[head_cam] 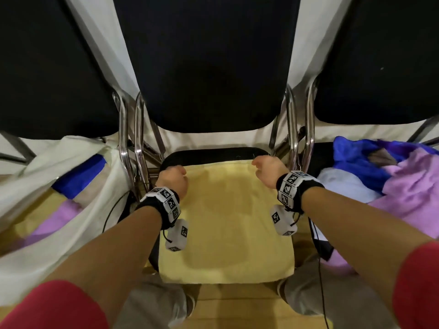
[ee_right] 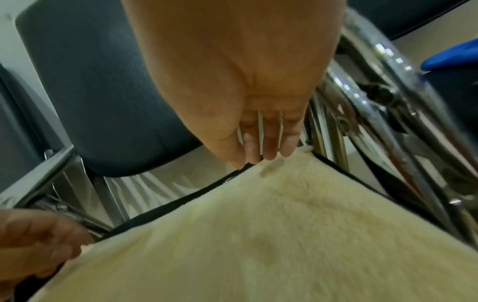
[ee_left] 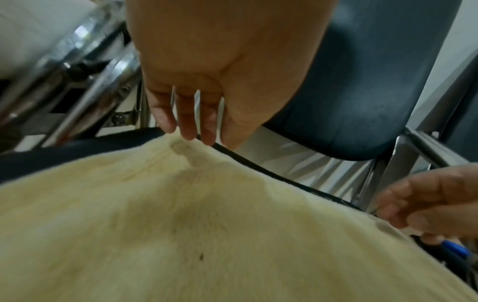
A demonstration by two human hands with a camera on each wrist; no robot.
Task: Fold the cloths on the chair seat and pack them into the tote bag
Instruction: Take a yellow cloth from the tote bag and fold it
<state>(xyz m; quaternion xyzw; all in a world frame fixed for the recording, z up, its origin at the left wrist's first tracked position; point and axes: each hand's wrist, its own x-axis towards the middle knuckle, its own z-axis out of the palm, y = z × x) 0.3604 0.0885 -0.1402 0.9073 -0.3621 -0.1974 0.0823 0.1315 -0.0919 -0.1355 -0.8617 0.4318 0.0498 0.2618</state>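
Observation:
A pale yellow cloth [head_cam: 225, 222] lies spread flat over the black seat of the middle chair [head_cam: 213, 154]. My left hand [head_cam: 177, 178] is at its far left corner and my right hand [head_cam: 262, 168] at its far right corner. In the left wrist view the left fingers [ee_left: 187, 130] point straight down, their tips just at the corner of the yellow cloth [ee_left: 207, 235], beside a small dimple. The right fingers [ee_right: 269, 151] hang the same way over the other corner of the cloth [ee_right: 284, 235]. Neither hand grips the fabric. The cream tote bag [head_cam: 71, 148] gapes open on the left chair.
Folded blue, beige, purple and yellow cloths [head_cam: 78, 179] lie inside the tote. A loose pile of blue, purple and pale blue cloths [head_cam: 392, 176] sits on the right chair. Chrome chair legs [head_cam: 139, 143] stand close beside both hands. A black backrest [head_cam: 209, 67] rises behind the seat.

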